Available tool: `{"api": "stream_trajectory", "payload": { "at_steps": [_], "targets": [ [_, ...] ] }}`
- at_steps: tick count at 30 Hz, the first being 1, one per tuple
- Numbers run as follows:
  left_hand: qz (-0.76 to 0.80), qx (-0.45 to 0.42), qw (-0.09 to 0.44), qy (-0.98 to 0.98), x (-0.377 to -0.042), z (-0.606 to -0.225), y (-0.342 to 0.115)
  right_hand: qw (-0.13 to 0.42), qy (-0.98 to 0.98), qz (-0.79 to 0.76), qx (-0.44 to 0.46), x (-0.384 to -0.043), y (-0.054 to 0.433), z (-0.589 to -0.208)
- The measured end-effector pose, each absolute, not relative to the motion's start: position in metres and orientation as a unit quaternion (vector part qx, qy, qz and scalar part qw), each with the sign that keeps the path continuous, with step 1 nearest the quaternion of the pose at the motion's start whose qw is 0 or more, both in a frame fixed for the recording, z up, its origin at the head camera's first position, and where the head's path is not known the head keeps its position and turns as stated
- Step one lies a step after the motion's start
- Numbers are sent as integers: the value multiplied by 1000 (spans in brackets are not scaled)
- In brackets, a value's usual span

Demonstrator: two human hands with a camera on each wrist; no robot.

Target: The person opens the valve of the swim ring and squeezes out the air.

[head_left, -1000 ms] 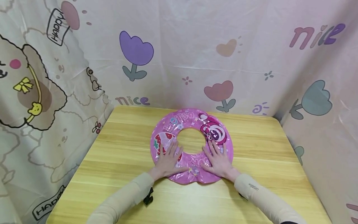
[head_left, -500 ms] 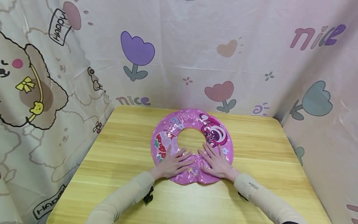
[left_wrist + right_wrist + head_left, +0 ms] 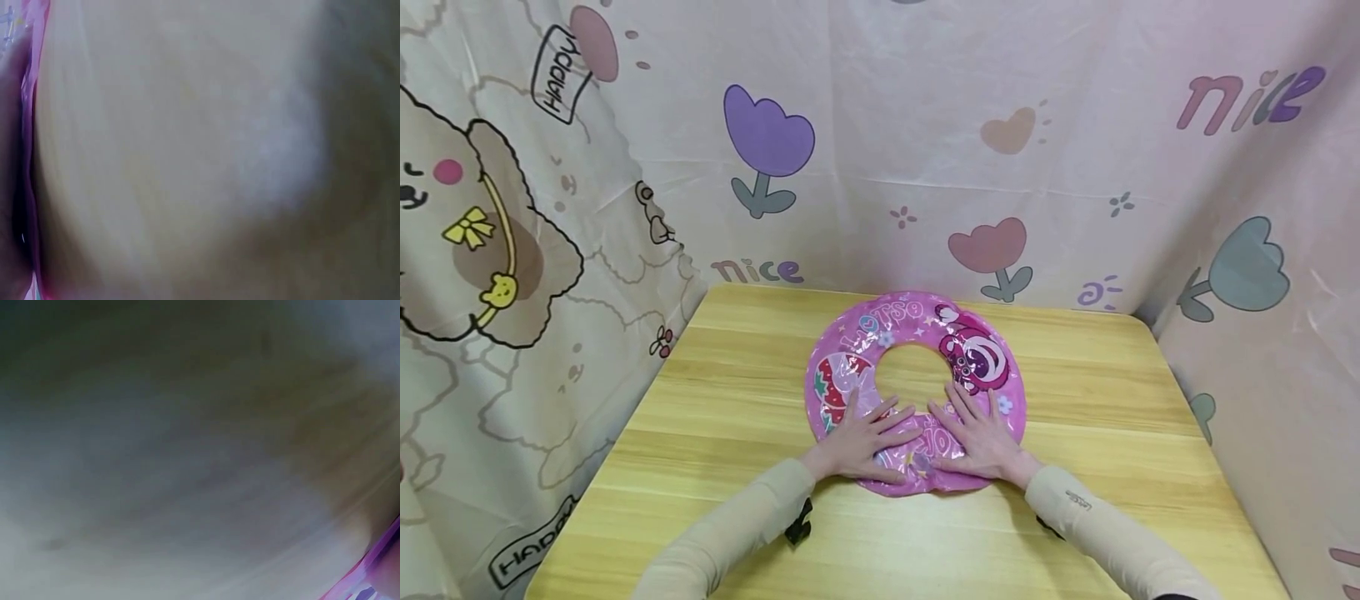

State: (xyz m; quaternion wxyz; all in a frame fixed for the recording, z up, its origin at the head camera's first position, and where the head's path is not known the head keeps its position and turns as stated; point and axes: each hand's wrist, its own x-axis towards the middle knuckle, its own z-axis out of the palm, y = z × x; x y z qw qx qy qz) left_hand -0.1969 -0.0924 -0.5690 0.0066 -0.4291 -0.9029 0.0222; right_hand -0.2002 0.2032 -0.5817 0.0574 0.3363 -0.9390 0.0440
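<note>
A pink swim ring [image 3: 898, 310] with strawberry and bear prints lies flat on the wooden table, its vinyl wrinkled and slack at the near edge. My left hand [image 3: 862, 442] rests on its near left part with the fingers spread. On the near right part my right hand [image 3: 983, 437] lies likewise, fingers straight and pointing toward the hole. In the left wrist view a strip of the ring's edge [image 3: 31, 125] shows beside the hand. The right wrist view catches only a corner of the pink ring [image 3: 362, 575] over blurred table.
The wooden table [image 3: 715, 375] extends around the ring on all sides. Behind it hangs a printed fabric backdrop [image 3: 880, 167] with tulips and words, and similar cloth [image 3: 572, 250] hangs along the left side. Black straps [image 3: 799, 525] sit by the beige sleeves.
My left hand has turned and slid right, its fingers now pointing toward the right hand. The right hand has shifted slightly left. The ring has stayed nearly in place.
</note>
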Motion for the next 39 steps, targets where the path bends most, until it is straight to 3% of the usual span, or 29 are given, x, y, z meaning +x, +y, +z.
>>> {"api": "stream_trajectory", "payload": {
  "at_steps": [17, 20, 25, 29, 39],
  "targets": [
    [4, -421, -12, -907, -202, -570, -97, 30, -940, 64, 333, -204, 201, -578],
    [-30, -387, -33, -921, -213, -566, -101, 21, -943, 104, 316, -211, 204, -573],
    [-69, -257, -47, -963, -240, -560, -115, 34, -965, 116, 232, -229, 213, -568],
    [-84, -181, -57, -978, -259, -561, -127, 3, -981, 98, 167, -237, 220, -568],
    [-95, -168, -48, -980, -271, -572, -136, -14, -983, 103, 154, -240, 224, -574]
  ]
}}
